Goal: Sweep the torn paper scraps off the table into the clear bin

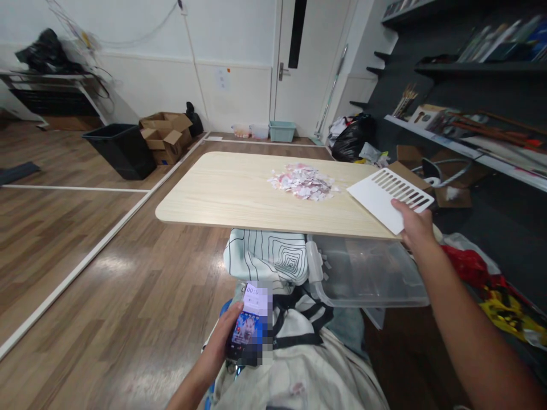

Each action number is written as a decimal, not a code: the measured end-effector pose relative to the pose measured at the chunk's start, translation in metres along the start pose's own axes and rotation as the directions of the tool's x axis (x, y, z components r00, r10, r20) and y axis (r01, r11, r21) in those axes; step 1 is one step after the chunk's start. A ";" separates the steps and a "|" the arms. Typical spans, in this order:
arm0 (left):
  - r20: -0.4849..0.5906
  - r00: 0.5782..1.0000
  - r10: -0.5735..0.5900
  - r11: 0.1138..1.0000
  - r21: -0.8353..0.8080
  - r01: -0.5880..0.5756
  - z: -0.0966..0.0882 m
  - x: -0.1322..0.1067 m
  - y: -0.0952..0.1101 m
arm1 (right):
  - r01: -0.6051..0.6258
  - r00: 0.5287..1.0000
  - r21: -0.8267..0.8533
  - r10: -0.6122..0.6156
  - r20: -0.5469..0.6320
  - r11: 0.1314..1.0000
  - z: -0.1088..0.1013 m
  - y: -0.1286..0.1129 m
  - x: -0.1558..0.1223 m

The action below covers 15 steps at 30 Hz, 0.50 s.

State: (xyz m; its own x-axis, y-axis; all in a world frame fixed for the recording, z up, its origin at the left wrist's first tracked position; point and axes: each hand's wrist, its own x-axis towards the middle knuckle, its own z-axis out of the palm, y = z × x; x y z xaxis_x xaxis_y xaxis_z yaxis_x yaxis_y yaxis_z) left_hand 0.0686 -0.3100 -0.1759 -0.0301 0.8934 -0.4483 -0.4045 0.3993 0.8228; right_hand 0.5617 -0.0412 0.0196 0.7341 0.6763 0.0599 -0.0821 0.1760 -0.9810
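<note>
My left hand [226, 330] is closed around a smartphone [252, 319] held low over my lap. Its lit screen shows a timer-like readout at the top; part of the phone is pixelated. Out to the right, my right hand [414, 222] grips a white plastic scraper [378, 196] with a row of slots along one side. The scraper is tilted over the right end of a pale wooden tabletop [222, 193]; I cannot tell if it touches. A loose heap of small white and pinkish paper scraps [303, 182] lies on the tabletop, left of the scraper.
Under the tabletop's front edge are a clear plastic bin [371, 273] and a patterned white cloth [265, 256]. A black trash bin [123, 151] and cardboard boxes [166, 134] stand on the floor at left. Dark shelves [470, 68] and bags line the right side.
</note>
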 end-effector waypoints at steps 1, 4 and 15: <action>0.020 1.000 -0.012 1.000 0.000 0.012 0.000 -0.005 0.004 | 0.006 1.000 -0.015 -0.006 0.013 1.000 -0.001 0.001 0.001; 0.172 0.969 -0.179 0.983 0.001 0.181 0.009 -0.009 0.020 | 0.010 0.999 -0.028 -0.009 0.043 1.000 -0.005 0.004 0.004; -0.071 0.983 -0.167 0.986 -0.037 0.164 0.047 -0.002 0.019 | 0.024 0.996 -0.056 -0.019 0.090 0.998 -0.010 0.007 0.006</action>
State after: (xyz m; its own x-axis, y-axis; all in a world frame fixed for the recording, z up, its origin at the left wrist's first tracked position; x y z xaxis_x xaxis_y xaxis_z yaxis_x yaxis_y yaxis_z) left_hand 0.1037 -0.2945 -0.1431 -0.0269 0.7975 -0.6028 -0.4371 0.5329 0.7246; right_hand 0.5719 -0.0430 0.0114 0.6718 0.7347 0.0948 -0.0267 0.1519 -0.9880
